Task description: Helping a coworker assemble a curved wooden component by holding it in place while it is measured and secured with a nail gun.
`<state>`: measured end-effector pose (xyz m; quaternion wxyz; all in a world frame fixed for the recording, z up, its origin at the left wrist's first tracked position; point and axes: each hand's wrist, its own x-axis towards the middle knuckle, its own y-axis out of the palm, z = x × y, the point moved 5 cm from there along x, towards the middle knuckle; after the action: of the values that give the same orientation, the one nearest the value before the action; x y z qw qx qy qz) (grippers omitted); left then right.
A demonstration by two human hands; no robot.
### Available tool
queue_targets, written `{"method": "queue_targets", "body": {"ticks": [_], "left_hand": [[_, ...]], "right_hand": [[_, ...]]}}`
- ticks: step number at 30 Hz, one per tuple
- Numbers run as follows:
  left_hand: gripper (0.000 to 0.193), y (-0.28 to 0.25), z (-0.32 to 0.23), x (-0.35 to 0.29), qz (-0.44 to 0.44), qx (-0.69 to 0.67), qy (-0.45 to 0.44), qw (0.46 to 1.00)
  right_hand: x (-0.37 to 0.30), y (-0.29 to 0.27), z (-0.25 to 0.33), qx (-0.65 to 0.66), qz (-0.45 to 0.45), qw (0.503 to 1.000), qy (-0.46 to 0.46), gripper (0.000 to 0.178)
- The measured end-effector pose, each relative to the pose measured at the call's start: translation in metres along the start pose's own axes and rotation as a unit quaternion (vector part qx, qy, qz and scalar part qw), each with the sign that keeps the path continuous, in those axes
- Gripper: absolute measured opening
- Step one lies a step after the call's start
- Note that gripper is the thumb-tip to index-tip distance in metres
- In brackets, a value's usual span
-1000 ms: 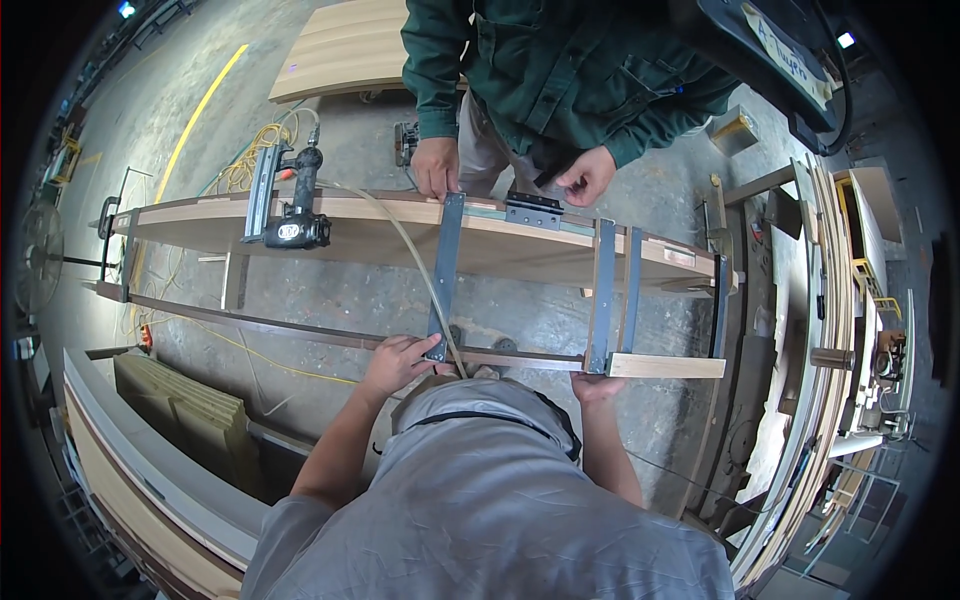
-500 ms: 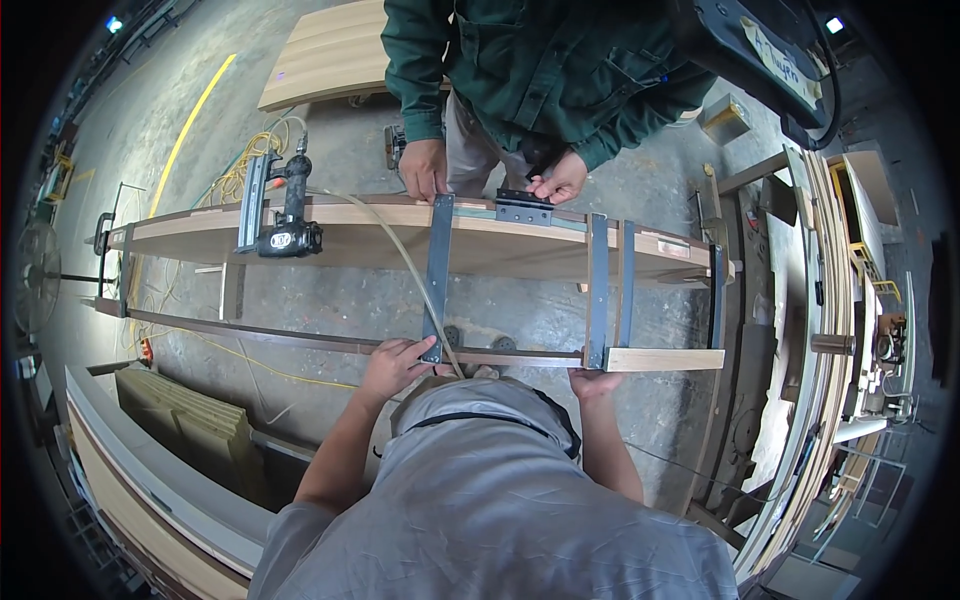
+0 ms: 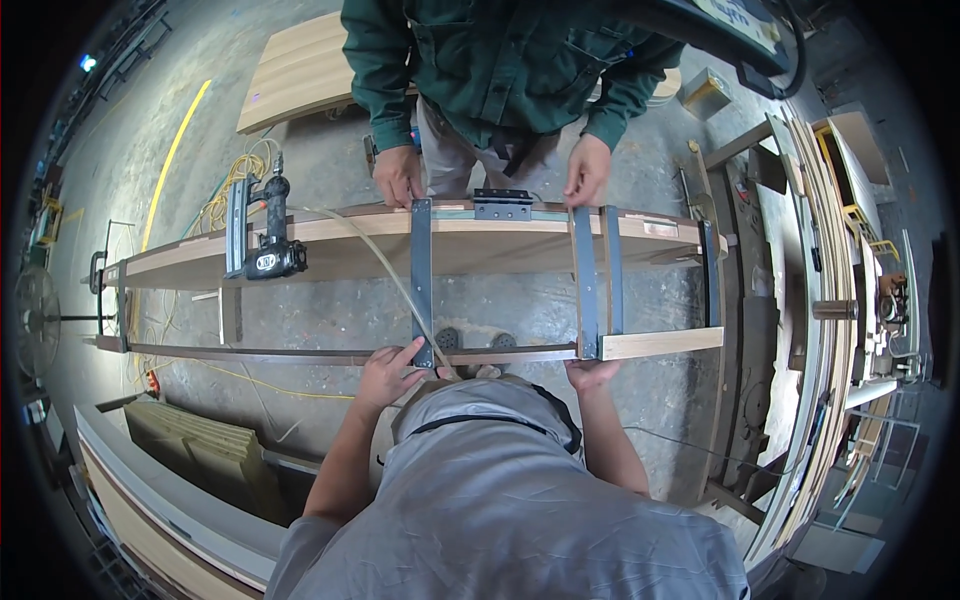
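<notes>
A long, narrow dark brown rail (image 3: pixel 270 354) runs across just in front of my body. My left hand (image 3: pixel 388 375) grips it, thumb side against the near end of a dark flat crosspiece (image 3: pixel 422 270). Farther right, my right hand (image 3: pixel 592 374) is palm up, gripping the rail from below at a second dark crosspiece (image 3: pixel 586 280). Both crosspieces reach over to a long wooden panel on edge (image 3: pixel 330 250). Opposite me, a co-worker's hands (image 3: pixel 400 178) touch or hover at the crosspieces' far ends. Between them, a black metal bracket (image 3: pixel 503 206) sits on the panel's top edge.
A nail gun (image 3: pixel 272 235) rests on the panel, its pale hose (image 3: pixel 375 250) trailing toward me. A short light wood piece (image 3: pixel 662 343) extends right of my right hand. Boards are stacked (image 3: pixel 200 440) at lower left, and a rack of long strips (image 3: pixel 815 350) stands right.
The co-worker's hand on the right side has left the black bracket and moved right to the second crosspiece's far end. My hands keep their places; the view has shifted slightly.
</notes>
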<state>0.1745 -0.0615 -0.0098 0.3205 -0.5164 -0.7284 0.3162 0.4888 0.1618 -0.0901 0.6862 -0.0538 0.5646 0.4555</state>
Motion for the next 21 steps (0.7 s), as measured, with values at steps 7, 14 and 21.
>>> {"method": "queue_targets", "body": {"ticks": [7,14,21], "left_hand": [[0.073,0.002,0.009,-0.004,0.012,-0.01,-0.028,0.999],[0.072,0.004,0.006,-0.002,0.011,0.011,-0.014,1.0],[0.071,0.006,0.009,-0.003,0.012,0.016,-0.021,1.0]], "right_hand": [[-0.008,0.01,0.0,0.002,0.046,0.999,0.005,0.069],[0.007,0.002,0.003,0.009,0.063,0.998,0.003,0.068],[0.003,0.007,0.002,0.018,0.08,0.997,0.0,0.065]]}}
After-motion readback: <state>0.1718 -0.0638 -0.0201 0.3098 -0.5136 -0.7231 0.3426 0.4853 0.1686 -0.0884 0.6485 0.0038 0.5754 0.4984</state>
